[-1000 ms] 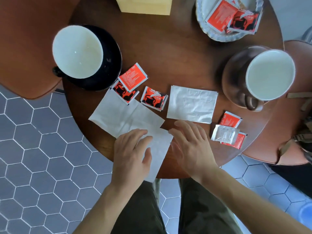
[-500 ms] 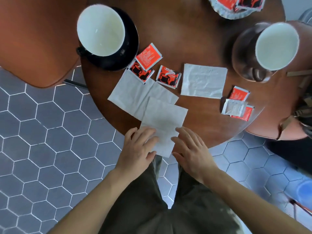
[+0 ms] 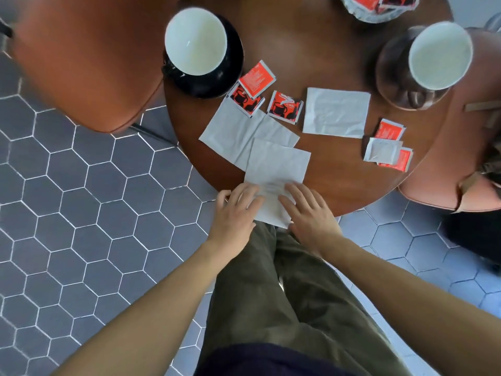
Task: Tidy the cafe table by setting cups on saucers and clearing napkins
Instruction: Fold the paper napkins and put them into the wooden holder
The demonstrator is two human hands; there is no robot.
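Observation:
A white napkin (image 3: pixel 276 169) lies at the near edge of the round wooden table (image 3: pixel 339 180), half hanging over it. My left hand (image 3: pixel 235 215) and my right hand (image 3: pixel 311 215) press flat on its near end, fingers straight, one on each side. A second napkin (image 3: pixel 235 131) lies under it to the left, and a third napkin (image 3: pixel 336 112) lies flat further right. A black cup (image 3: pixel 195 40) stands on a black saucer (image 3: pixel 233 69) at the left. A brown cup (image 3: pixel 440 54) stands on a brown saucer (image 3: pixel 390 71) at the right.
Red sugar packets (image 3: pixel 257 80) lie between the black saucer and the napkins, and more packets (image 3: pixel 389 145) lie near the right edge. A white dish (image 3: pixel 366 14) of packets is at the far edge. Brown chairs (image 3: pixel 81 63) flank the table. Hexagon floor tiles lie below.
Both hands have slid the near napkin toward me until it overhangs the table edge. The camera has pulled back and shifted left relative to the table.

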